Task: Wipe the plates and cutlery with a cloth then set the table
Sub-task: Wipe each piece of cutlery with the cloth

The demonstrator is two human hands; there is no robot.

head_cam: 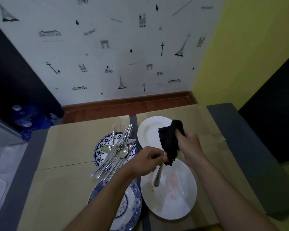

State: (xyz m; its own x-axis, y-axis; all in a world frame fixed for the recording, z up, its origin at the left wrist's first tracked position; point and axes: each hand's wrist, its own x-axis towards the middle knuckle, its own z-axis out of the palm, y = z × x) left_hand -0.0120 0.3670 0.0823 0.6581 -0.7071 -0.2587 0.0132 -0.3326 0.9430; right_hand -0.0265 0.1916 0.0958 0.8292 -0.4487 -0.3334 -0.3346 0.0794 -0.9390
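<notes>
The job looks to be in its early part. The left hand [147, 161] pinches one utensil [158, 176] with its fingers curled round the upper shaft. The handle hangs down over the white plate [178, 202] by the near edge of the worktop [70, 147]. The right hand [189, 142] grips a black cloth [170, 140], bunched in its curled fingers and draped over the top end of the utensil, so that one piece seems to be getting wiped now.

Much is left. A pile of cutlery [118, 147] lies heaped across the blue patterned plate [100, 150] near the middle of the worktop. The near white plate shows reddish smears and spots, so by the look of it nobody has cleaned it. The far white plate [148, 129], toward the back edge, looks clean, though I cannot tell whether it has been wiped. Nothing is laid out as a place setting.

The cloth hides the head of the utensil, so spoon or fork cannot be told. The left forearm covers part of a second blue plate [132, 205] at the near edge, and the frame cuts off that plate's bottom.
</notes>
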